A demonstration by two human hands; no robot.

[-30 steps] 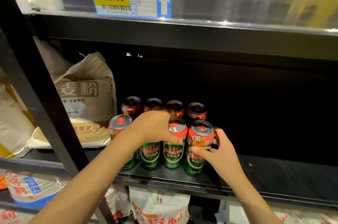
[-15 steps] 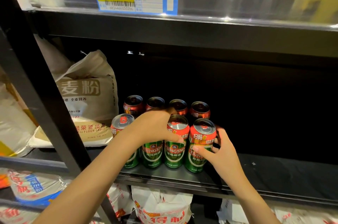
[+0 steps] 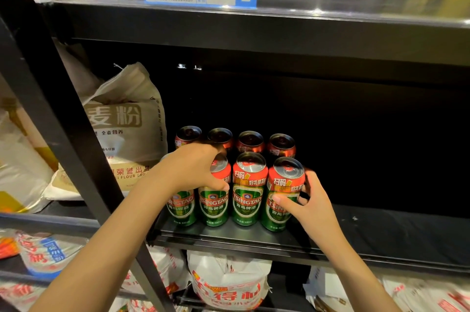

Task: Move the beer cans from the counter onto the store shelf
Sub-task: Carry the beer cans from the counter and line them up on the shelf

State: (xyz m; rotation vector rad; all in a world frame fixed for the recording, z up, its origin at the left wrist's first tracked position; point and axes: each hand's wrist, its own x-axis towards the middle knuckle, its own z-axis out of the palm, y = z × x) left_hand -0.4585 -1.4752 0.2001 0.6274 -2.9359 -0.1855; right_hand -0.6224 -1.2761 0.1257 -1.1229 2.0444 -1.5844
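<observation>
Left hand (image 3: pixel 195 169) grips the second front can (image 3: pixel 215 199) from above; right hand (image 3: pixel 309 203) pinches the end can (image 3: pixel 283 194). Packed tight near the shelf (image 3: pixel 381 230) lip — a careless nudge could topple neighbours.

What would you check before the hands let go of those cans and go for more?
1. Front row of cans upright on the shelf: ok.
2. Back row upright behind it: ok.
3. Right hand grips the rightmost can, which stands near the front edge: ok.
4. Left hand curled over two left cans: ok.
5. Free space to the right: ok.
6. Cans left on the counter: cannot tell, out of view.
</observation>
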